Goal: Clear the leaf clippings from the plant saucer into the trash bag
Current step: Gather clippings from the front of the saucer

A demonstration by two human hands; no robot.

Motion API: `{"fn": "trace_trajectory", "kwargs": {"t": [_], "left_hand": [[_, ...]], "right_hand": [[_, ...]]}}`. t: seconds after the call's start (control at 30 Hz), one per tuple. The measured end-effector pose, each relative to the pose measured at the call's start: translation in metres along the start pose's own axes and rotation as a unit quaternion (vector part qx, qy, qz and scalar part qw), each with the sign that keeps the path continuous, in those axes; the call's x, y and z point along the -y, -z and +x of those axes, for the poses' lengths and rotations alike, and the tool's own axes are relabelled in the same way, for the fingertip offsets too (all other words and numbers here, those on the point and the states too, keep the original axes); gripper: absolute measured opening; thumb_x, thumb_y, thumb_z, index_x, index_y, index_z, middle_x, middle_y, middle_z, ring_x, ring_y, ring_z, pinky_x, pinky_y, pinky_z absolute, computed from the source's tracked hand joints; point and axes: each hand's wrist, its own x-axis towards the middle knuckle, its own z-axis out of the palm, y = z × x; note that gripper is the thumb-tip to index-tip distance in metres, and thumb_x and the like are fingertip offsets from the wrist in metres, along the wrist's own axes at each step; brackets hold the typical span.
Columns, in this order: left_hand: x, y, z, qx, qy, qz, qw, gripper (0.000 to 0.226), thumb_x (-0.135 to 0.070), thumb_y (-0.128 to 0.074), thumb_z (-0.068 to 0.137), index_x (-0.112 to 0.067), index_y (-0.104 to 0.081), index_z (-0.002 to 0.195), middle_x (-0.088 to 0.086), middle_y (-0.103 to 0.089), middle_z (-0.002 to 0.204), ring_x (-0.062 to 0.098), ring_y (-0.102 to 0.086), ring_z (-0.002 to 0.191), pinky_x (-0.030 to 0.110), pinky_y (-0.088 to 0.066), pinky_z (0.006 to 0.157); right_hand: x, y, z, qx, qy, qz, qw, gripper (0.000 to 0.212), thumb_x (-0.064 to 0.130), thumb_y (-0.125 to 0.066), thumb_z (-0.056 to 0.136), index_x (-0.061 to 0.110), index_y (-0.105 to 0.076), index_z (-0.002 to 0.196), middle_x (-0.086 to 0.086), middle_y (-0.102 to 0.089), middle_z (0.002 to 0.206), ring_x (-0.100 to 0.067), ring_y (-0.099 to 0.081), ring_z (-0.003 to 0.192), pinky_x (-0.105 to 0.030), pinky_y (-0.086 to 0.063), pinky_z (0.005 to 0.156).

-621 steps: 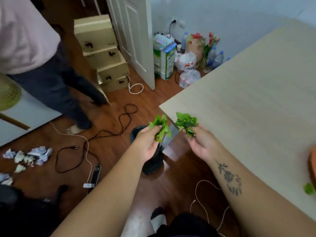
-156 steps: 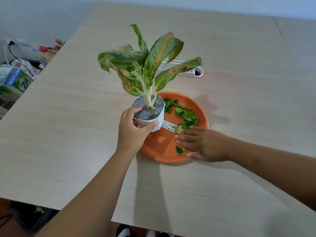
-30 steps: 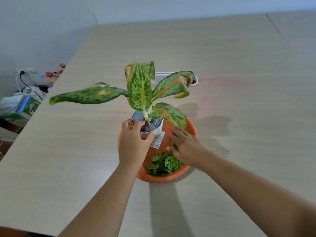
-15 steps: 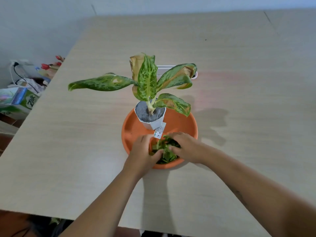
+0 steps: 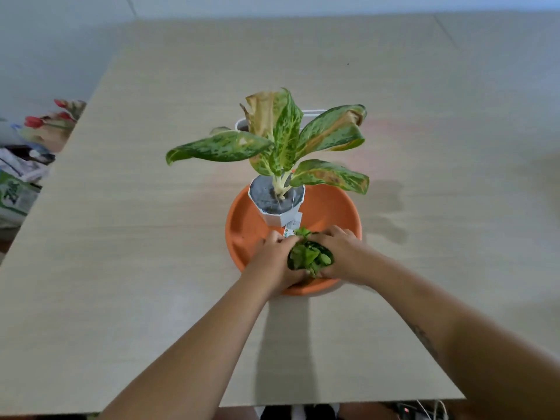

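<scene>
Leaf clippings sit bunched between left hand and right hand, fingers cupped around them, low in the orange saucer; the potted plant stands just above on the surface.

The table has a pale, matt wood-grain top, smooth, with fine streaks running across it. The saucer looks like orange plastic with a soft, dull sheen, and the little white pot standing in it seems smooth plastic too, with a paper label stuck on its side. The plant leaves are waxy and faintly glossy, though one has gone dry and papery brown, and the leaf clippings between the hands look thin, soft and slightly shiny.
</scene>
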Motion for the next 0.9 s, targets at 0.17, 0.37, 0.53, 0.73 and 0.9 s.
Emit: {"fn": "trace_trajectory", "kwargs": {"t": [0.17, 0.37, 0.53, 0.73, 0.9], "left_hand": [[0.013, 0.003, 0.003, -0.056, -0.038, -0.044, 0.997, 0.039, -0.016, -0.059, 0.08, -0.023, -0.063, 0.118, 0.004, -0.053, 0.109, 0.026, -0.054, 0.106, 0.039, -0.048, 0.088], [0.019, 0.001, -0.004, -0.023, -0.057, 0.008, 0.998, 0.053, -0.028, -0.069, 0.077, -0.028, -0.056, 0.128, 0.0, -0.047, 0.114, 0.026, -0.044, 0.108, 0.039, -0.044, 0.094], [0.025, 0.004, -0.007, -0.054, -0.056, 0.032, 0.996, 0.059, -0.036, -0.068, 0.077, -0.033, -0.052, 0.134, -0.002, -0.048, 0.118, 0.025, -0.043, 0.109, 0.04, -0.044, 0.094], [0.021, 0.001, -0.009, -0.061, -0.05, 0.009, 0.997, 0.039, -0.027, -0.067, 0.083, -0.022, -0.059, 0.121, 0.0, -0.049, 0.111, 0.025, -0.049, 0.108, 0.039, -0.047, 0.085], [0.02, -0.003, -0.01, -0.058, -0.017, 0.019, 0.998, 0.047, -0.029, -0.073, 0.076, -0.027, -0.06, 0.122, -0.001, -0.048, 0.112, 0.024, -0.045, 0.105, 0.04, -0.047, 0.085]], "right_hand": [[0.006, -0.004, 0.001, -0.092, -0.013, 0.074, 0.993, 0.047, 0.018, -0.065, 0.08, 0.026, -0.058, 0.126, -0.007, -0.051, 0.12, -0.031, -0.051, 0.114, -0.035, -0.044, 0.094], [0.018, -0.017, -0.004, -0.049, -0.037, 0.005, 0.998, 0.065, 0.029, -0.069, 0.079, 0.032, -0.043, 0.139, -0.007, -0.042, 0.13, -0.033, -0.043, 0.117, -0.037, -0.039, 0.101], [0.013, -0.023, -0.01, -0.131, -0.063, 0.082, 0.986, 0.06, 0.026, -0.069, 0.079, 0.032, -0.048, 0.134, -0.006, -0.043, 0.127, -0.029, -0.043, 0.118, -0.039, -0.044, 0.097], [0.019, -0.021, -0.005, -0.099, -0.015, 0.06, 0.993, 0.046, 0.02, -0.063, 0.084, 0.027, -0.056, 0.129, -0.007, -0.045, 0.123, -0.031, -0.044, 0.113, -0.042, -0.043, 0.096], [0.015, -0.018, -0.004, -0.087, -0.006, -0.001, 0.996, 0.058, 0.032, -0.065, 0.083, 0.033, -0.046, 0.137, -0.006, -0.04, 0.131, -0.031, -0.041, 0.111, -0.041, -0.043, 0.097]]}}
